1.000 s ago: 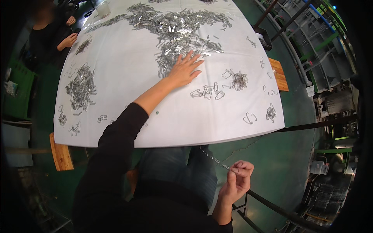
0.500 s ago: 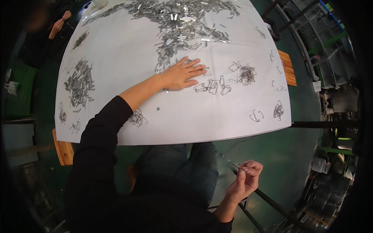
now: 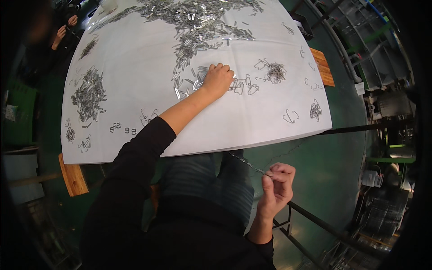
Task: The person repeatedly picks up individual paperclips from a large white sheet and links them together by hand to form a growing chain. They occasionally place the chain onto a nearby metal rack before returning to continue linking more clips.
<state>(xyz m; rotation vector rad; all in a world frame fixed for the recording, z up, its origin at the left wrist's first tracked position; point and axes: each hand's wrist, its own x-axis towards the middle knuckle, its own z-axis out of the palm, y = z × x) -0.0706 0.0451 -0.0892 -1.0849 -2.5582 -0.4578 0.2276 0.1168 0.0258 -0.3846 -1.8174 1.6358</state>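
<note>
My left hand (image 3: 218, 81) rests on the white tabletop (image 3: 148, 67) with its fingers curled under. Whatever may be beneath the fingertips is hidden. Beside it lie scattered thin, elongated metal links (image 3: 191, 84), which trail off a large heap of the same links (image 3: 198, 20) toward the far edge. Bent wire hooks (image 3: 250, 85) lie just right of the hand. Off the table's near edge, over the floor, my right hand (image 3: 279, 186) pinches the end of a thin metal chain (image 3: 245, 163) between thumb and fingers. This chain slants up left toward my knee.
A pile of links (image 3: 89, 96) sits at the left, with small rectangular wire pieces (image 3: 117, 128) nearer me. Tangled wire (image 3: 275, 72) and another small wire pile (image 3: 315, 110) lie at the right. Wooden stools (image 3: 74, 177) flank the table. A co-worker's hands (image 3: 61, 32) show at upper left.
My left hand has gone from flat with spread fingers to curled, and more links show left of it. The right hand still pinches the chain, now higher in the picture. The whole view has shifted slightly.
</note>
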